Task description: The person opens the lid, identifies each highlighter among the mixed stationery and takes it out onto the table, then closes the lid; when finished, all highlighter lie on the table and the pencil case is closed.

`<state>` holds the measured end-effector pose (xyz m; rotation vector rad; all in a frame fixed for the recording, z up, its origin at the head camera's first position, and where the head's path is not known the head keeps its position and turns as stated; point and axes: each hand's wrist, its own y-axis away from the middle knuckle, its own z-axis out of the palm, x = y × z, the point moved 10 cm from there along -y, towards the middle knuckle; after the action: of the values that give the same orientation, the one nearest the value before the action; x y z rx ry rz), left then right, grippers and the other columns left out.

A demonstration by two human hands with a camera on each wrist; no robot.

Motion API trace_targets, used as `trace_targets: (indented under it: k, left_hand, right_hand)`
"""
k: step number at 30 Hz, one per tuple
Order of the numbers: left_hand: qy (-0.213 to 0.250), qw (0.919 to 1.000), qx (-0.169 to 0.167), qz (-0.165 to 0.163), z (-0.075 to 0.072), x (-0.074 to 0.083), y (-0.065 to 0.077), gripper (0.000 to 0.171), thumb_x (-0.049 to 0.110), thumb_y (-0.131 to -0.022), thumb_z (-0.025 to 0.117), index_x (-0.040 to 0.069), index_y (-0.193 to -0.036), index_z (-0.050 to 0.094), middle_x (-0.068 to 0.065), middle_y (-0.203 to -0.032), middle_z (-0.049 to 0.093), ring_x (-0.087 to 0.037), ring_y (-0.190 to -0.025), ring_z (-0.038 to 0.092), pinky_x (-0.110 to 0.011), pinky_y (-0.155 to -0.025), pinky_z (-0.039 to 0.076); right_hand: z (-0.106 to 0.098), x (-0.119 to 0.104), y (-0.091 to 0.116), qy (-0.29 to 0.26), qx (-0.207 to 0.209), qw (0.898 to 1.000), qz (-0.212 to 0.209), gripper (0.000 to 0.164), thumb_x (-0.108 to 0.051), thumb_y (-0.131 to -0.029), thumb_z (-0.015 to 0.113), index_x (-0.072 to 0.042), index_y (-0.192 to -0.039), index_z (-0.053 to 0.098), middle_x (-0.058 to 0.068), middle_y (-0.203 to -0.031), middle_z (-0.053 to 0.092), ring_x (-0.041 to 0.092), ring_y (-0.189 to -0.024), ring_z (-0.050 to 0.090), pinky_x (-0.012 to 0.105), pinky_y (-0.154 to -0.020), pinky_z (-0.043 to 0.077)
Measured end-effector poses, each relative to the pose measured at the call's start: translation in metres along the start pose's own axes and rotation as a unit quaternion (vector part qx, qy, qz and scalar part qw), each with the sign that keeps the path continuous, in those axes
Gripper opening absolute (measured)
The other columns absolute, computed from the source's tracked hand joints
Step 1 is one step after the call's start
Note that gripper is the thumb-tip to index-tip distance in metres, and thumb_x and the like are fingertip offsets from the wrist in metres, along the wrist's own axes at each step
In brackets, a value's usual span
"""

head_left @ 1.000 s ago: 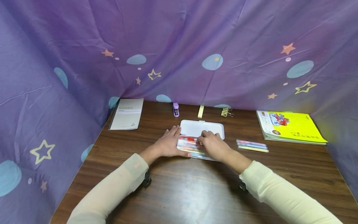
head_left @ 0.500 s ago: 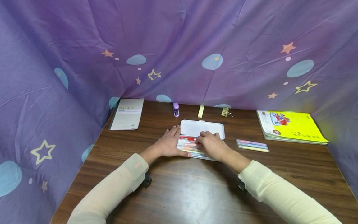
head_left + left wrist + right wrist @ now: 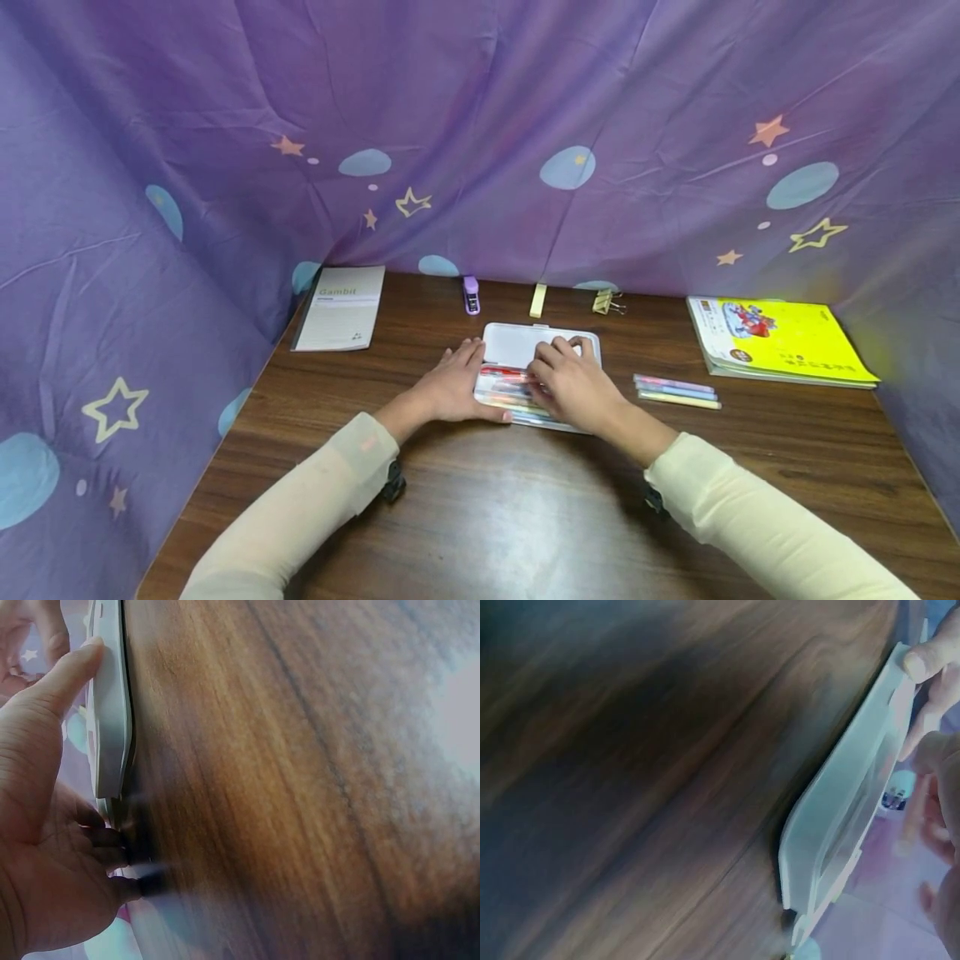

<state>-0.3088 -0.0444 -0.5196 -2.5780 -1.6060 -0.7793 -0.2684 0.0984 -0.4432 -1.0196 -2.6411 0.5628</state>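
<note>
A white pencil case [image 3: 542, 342] lies open on the table, its lid folded back and several coloured pens [image 3: 498, 396] in its tray. My left hand [image 3: 450, 387] rests at the case's left end. Its thumb presses the near wall, also seen on the case [image 3: 111, 712] in the left wrist view, while its other fingers stretch along the left side. Over the tray's right half is my right hand [image 3: 573, 387], fingers bent, pinching a pale orange pen [image 3: 913, 817] that looks blurred in the right wrist view. In the head view the hand hides much of that pen.
Three pens [image 3: 678, 392] lie right of the case. Along the back stand a purple stapler [image 3: 471, 296], a pale yellow stick-like block [image 3: 537, 301] and a binder clip [image 3: 606, 302]. A grey notebook [image 3: 341, 308] lies left, yellow books [image 3: 783, 342] right, and a purple curtain [image 3: 465, 100] behind.
My right hand has risen slightly over the tray, its fingers shifting to stand higher against the lid. My left hand and the case stay put.
</note>
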Motion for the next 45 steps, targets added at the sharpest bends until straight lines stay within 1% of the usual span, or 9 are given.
trace_targets:
  k: [3, 6, 9, 12, 18, 24, 33, 40, 45]
  left_hand:
    - [-0.002, 1.0000, 0.000, 0.000, 0.000, 0.000, 0.000, 0.143, 0.084, -0.084, 0.076, 0.000, -0.177, 0.008, -0.020, -0.187, 0.008, -0.035, -0.175, 0.007, -0.048, -0.143, 0.010]
    - [-0.003, 1.0000, 0.001, 0.000, 0.001, 0.000, -0.001, 0.143, 0.085, -0.084, 0.076, 0.000, -0.177, 0.008, -0.020, -0.187, 0.007, -0.034, -0.175, 0.007, -0.047, -0.143, 0.009]
    - [0.001, 1.0000, 0.002, 0.002, 0.000, 0.001, 0.000, 0.142, 0.083, -0.084, 0.077, 0.000, -0.177, 0.008, -0.020, -0.187, 0.008, -0.035, -0.175, 0.007, -0.048, -0.144, 0.009]
    - [0.003, 1.0000, 0.003, 0.003, 0.000, 0.002, 0.001, 0.142, 0.082, -0.084, 0.078, 0.000, -0.177, 0.009, -0.021, -0.187, 0.008, -0.035, -0.175, 0.007, -0.048, -0.144, 0.009]
    - [-0.002, 1.0000, 0.003, 0.007, 0.000, 0.003, 0.001, 0.141, 0.082, -0.085, 0.077, -0.001, -0.176, 0.009, -0.021, -0.186, 0.009, -0.035, -0.175, 0.007, -0.049, -0.144, 0.009]
    - [0.002, 1.0000, 0.002, 0.009, 0.000, 0.003, 0.001, 0.141, 0.081, -0.085, 0.078, -0.001, -0.176, 0.009, -0.021, -0.186, 0.009, -0.036, -0.175, 0.006, -0.050, -0.144, 0.009]
    - [0.001, 0.9999, 0.000, 0.010, 0.000, 0.003, 0.003, 0.141, 0.082, -0.085, 0.077, -0.001, -0.176, 0.008, -0.022, -0.186, 0.008, -0.036, -0.175, 0.006, -0.049, -0.143, 0.009]
    - [0.000, 0.9999, 0.002, 0.010, 0.000, 0.003, 0.002, 0.140, 0.081, -0.086, 0.077, -0.002, -0.176, 0.008, -0.023, -0.186, 0.008, -0.036, -0.175, 0.006, -0.050, -0.144, 0.009]
    - [0.000, 0.9999, 0.004, 0.009, 0.000, 0.003, 0.002, 0.140, 0.081, -0.086, 0.077, -0.002, -0.176, 0.008, -0.022, -0.186, 0.008, -0.036, -0.175, 0.006, -0.050, -0.144, 0.009]
  right_hand:
    - [-0.006, -0.001, 0.004, 0.038, 0.037, 0.998, -0.035, 0.016, -0.025, -0.094, 0.081, -0.014, -0.099, 0.071, 0.005, -0.105, 0.065, 0.032, -0.103, 0.062, 0.065, -0.098, 0.053]
    - [-0.011, -0.001, 0.009, 0.062, 0.065, 0.994, -0.062, 0.017, -0.024, -0.096, 0.077, -0.010, -0.100, 0.069, 0.008, -0.108, 0.066, 0.035, -0.104, 0.064, 0.069, -0.098, 0.054]
    - [-0.016, 0.002, 0.014, 0.072, 0.080, 0.991, -0.075, 0.015, -0.022, -0.097, 0.073, -0.009, -0.100, 0.068, 0.010, -0.106, 0.066, 0.036, -0.102, 0.064, 0.069, -0.096, 0.054]
    - [-0.020, 0.008, 0.019, 0.081, 0.087, 0.990, -0.075, 0.016, -0.023, -0.098, 0.071, -0.008, -0.100, 0.069, 0.010, -0.105, 0.066, 0.036, -0.100, 0.063, 0.068, -0.095, 0.053]
    - [-0.027, 0.025, 0.034, 0.084, 0.087, 0.990, -0.068, 0.017, -0.023, -0.099, 0.069, -0.007, -0.101, 0.069, 0.010, -0.105, 0.066, 0.037, -0.097, 0.062, 0.072, -0.096, 0.051]
    - [-0.031, 0.049, 0.057, 0.066, 0.079, 0.994, -0.042, 0.019, -0.024, -0.102, 0.067, -0.005, -0.102, 0.069, 0.011, -0.105, 0.065, 0.038, -0.097, 0.060, 0.076, -0.098, 0.047]
    - [-0.044, 0.076, 0.091, 0.061, 0.083, 0.995, -0.015, 0.020, -0.021, -0.099, 0.062, -0.003, -0.103, 0.070, 0.014, -0.104, 0.066, 0.042, -0.096, 0.059, 0.079, -0.098, 0.042]
    - [-0.055, 0.091, 0.120, 0.075, 0.088, 0.993, 0.005, 0.030, -0.026, -0.109, 0.054, -0.001, -0.105, 0.070, 0.015, -0.098, 0.063, 0.043, -0.091, 0.057, 0.076, -0.093, 0.042]
    - [-0.056, 0.103, 0.144, 0.082, 0.074, 0.994, 0.022, 0.039, -0.032, -0.113, 0.047, 0.000, -0.109, 0.069, 0.017, -0.098, 0.061, 0.045, -0.093, 0.055, 0.076, -0.092, 0.041]
